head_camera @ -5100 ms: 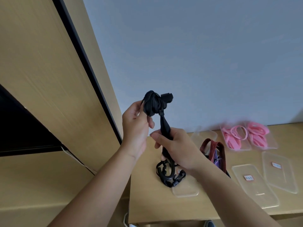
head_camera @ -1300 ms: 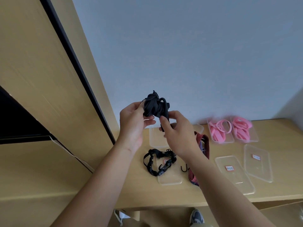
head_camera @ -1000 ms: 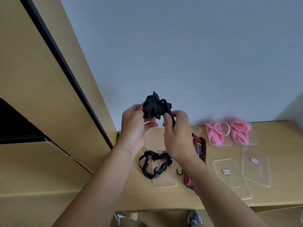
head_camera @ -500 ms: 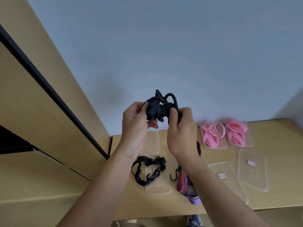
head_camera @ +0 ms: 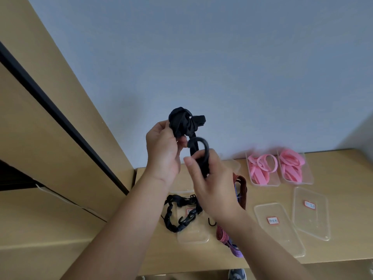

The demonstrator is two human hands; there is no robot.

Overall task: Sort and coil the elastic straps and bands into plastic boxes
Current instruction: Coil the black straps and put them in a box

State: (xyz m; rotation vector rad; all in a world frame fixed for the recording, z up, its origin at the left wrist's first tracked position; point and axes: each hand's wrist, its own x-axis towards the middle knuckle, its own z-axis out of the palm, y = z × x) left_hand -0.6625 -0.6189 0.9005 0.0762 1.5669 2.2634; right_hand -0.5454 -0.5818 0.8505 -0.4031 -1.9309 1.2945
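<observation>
A coiled black elastic strap (head_camera: 182, 123) is held up in front of the wall. My left hand (head_camera: 163, 152) grips the bundled coil. My right hand (head_camera: 210, 178) holds the strap's free end just below its black hook (head_camera: 202, 145), a little under the coil. On the table lie a black buckled strap (head_camera: 177, 214), partly over a clear lid, and a red-and-black striped bungee band (head_camera: 241, 190) with a purple end. Two clear boxes (head_camera: 262, 183) (head_camera: 308, 178) at the back hold pink bands (head_camera: 262, 166).
Two clear lids with red-edged labels (head_camera: 279, 229) (head_camera: 311, 215) lie at the table's right. A wooden cabinet (head_camera: 50, 138) with a black edge stands at the left against the grey wall. The table's front edge (head_camera: 201, 267) runs below my arms.
My right hand has drawn the hooked end down and away from the coil, so the hook now sits below the bundle. The view has shifted slightly.
</observation>
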